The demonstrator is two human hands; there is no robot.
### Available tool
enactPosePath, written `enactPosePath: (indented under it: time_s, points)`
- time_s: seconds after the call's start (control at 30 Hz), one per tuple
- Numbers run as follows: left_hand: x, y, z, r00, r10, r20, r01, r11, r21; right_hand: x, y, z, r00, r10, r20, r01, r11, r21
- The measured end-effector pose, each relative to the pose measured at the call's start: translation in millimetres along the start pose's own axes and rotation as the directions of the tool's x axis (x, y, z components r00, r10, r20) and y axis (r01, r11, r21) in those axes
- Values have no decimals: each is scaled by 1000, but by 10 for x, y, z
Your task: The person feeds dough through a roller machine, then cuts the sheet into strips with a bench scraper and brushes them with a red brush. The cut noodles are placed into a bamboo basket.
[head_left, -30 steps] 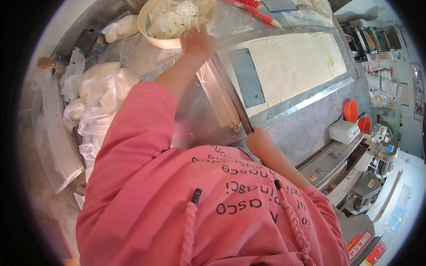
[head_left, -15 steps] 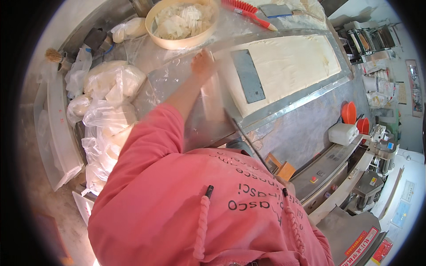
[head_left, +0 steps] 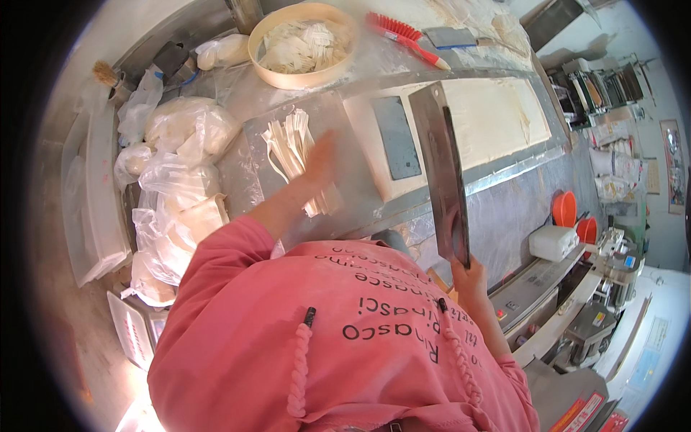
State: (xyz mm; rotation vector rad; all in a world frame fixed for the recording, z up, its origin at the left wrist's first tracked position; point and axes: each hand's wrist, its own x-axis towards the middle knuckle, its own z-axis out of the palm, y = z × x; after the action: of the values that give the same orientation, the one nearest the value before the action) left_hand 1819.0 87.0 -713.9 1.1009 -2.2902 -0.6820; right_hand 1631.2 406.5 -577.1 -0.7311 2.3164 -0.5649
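My left hand (head_left: 315,165), smeared by motion, is over a bundle of pale cut strips (head_left: 286,137) lying on the metal work surface (head_left: 259,155); whether its fingers are closed is unclear. My right hand (head_left: 468,277) grips the handle of a long, wide metal blade (head_left: 443,169), which is held raised over the near part of a flat pale dough sheet (head_left: 497,119). A grey rectangular plate (head_left: 396,137) lies on the left part of that sheet.
A round pale container (head_left: 284,79) holding pale strips stands at the back beside a red brush (head_left: 407,39). Several plastic bags of pale material (head_left: 180,137) lie at left. Orange containers (head_left: 561,209), a white jug (head_left: 551,243) and machinery (head_left: 612,266) stand at right.
My right hand has lifted the blade up and to the right. My left hand has moved down from near the round container. The cut strips have come into view.
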Motion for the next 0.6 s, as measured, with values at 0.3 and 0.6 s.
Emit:
enactPosePath:
  time_s: [0.3, 0.6]
  points:
    - [339, 940, 248, 565, -696, 443, 670, 73, -739, 1094, -373, -130, 967, -76, 241, 29, 980, 195]
    - [553, 1097, 272, 506, -761, 407, 814, 266, -516, 1486, -181, -202, 920, -218, 327, 199, 976, 91]
